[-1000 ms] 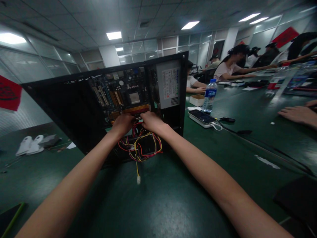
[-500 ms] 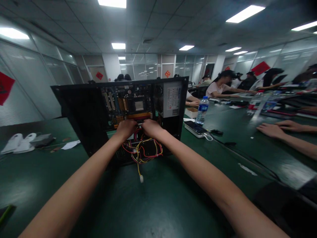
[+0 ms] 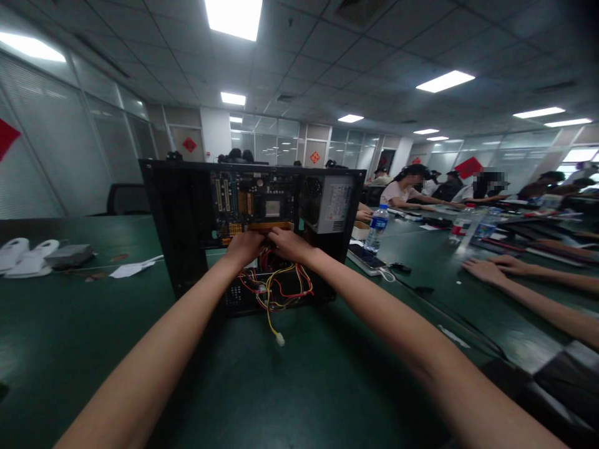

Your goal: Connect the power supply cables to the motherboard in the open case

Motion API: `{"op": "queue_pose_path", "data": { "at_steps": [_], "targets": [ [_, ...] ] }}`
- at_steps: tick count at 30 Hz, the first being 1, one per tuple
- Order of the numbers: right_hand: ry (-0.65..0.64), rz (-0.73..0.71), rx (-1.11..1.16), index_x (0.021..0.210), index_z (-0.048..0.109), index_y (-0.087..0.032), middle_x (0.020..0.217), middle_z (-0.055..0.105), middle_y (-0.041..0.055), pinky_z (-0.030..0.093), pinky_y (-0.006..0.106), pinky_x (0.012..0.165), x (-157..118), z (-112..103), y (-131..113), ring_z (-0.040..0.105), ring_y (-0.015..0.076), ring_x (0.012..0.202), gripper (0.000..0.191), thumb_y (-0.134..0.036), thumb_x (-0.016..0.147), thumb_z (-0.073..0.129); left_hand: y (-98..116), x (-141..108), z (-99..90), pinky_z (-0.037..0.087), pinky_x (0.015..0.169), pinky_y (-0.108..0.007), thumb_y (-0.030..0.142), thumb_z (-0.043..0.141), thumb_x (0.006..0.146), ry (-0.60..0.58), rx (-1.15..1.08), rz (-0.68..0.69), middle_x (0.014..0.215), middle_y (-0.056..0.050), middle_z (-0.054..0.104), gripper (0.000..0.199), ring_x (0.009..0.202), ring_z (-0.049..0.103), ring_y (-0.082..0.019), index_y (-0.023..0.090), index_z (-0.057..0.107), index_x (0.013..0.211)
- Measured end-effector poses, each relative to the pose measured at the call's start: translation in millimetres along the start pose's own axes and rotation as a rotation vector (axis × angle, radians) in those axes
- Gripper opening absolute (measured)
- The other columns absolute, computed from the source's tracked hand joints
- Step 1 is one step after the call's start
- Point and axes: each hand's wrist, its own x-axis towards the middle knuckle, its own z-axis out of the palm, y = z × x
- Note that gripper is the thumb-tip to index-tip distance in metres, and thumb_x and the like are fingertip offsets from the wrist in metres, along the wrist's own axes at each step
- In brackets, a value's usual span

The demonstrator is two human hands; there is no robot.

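An open black computer case [image 3: 187,206] stands upright on the green table [image 3: 262,399]. Inside it are a motherboard [image 3: 274,206] at the top and a silver power supply [image 3: 333,206] at the upper right. Both hands reach in at the motherboard's lower edge, close together. My left hand [image 3: 246,246] and my right hand [image 3: 291,243] are closed, with fingertips bent in; what they pinch is too small and hidden to make out. Red and yellow cables [image 3: 285,284] hang below them, one ending in a white connector [image 3: 279,339] over the table.
To the right stand a water bottle [image 3: 377,229] and a phone [image 3: 367,255] on a white box, with black cables beyond. Another person's hands [image 3: 486,271] rest farther right. White slippers [image 3: 32,259] and a grey block [image 3: 70,255] lie at the left.
The view has tilted up and shifted, so the case appears slightly farther right and narrower. Both hands remain at the motherboard's lower edge, a little closer together.
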Motion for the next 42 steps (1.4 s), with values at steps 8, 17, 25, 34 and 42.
{"op": "queue_pose_path", "data": {
  "at_steps": [8,17,25,34,42],
  "targets": [
    [-0.024,0.024,-0.005,0.12,0.062,-0.01,0.123,0.06,0.0147,0.048,0.031,0.092,-3.2,4.8,2.4,0.064,0.0236,0.111,0.024,-0.016,0.097,0.059,-0.3,-0.1,3.6,0.055,0.086,-0.038,0.032,0.048,0.1,0.011,-0.012,-0.004,0.115,-0.017,0.076,0.034,0.105,0.073,-0.032,0.019,0.076,0.114],
    [-0.035,0.011,-0.03,0.119,0.063,-0.01,0.123,0.061,0.0148,0.047,0.031,0.093,-4.3,0.0,-0.5,0.063,0.0245,0.114,0.023,-0.015,0.098,0.056,0.4,-3.6,1.5,0.055,0.086,-0.038,0.031,0.047,0.099,0.007,-0.047,-0.025,0.112,-0.017,0.077,0.034,0.104,0.074,-0.032,0.021,0.077,0.113],
    [-0.024,-0.019,-0.021,0.118,0.063,-0.01,0.123,0.061,0.0144,0.047,0.031,0.093,-2.5,3.4,1.9,0.063,0.0244,0.113,0.023,-0.017,0.098,0.057,2.2,-5.1,-0.4,0.055,0.085,-0.04,0.03,0.042,0.101,-0.002,-0.043,-0.023,0.11,-0.018,0.077,0.038,0.102,0.074,-0.033,0.02,0.078,0.11],
    [0.002,-0.018,-0.024,0.124,0.061,-0.01,0.124,0.061,0.015,0.048,0.034,0.091,1.5,8.4,2.9,0.064,0.0259,0.112,0.029,-0.013,0.095,0.06,1.4,-2.0,2.9,0.055,0.088,-0.039,0.036,0.042,0.101,0.013,-0.024,-0.013,0.117,-0.015,0.076,0.04,0.106,0.073,-0.033,0.023,0.075,0.118],
    [0.026,0.039,-0.002,0.123,0.061,-0.012,0.125,0.061,0.0141,0.05,0.033,0.09,3.5,10.6,3.0,0.065,0.0259,0.111,0.027,-0.016,0.095,0.059,1.9,-0.7,1.3,0.055,0.088,-0.04,0.039,0.041,0.102,0.003,-0.021,-0.027,0.119,-0.012,0.076,0.041,0.107,0.073,-0.033,0.027,0.075,0.123]
  ]
}}
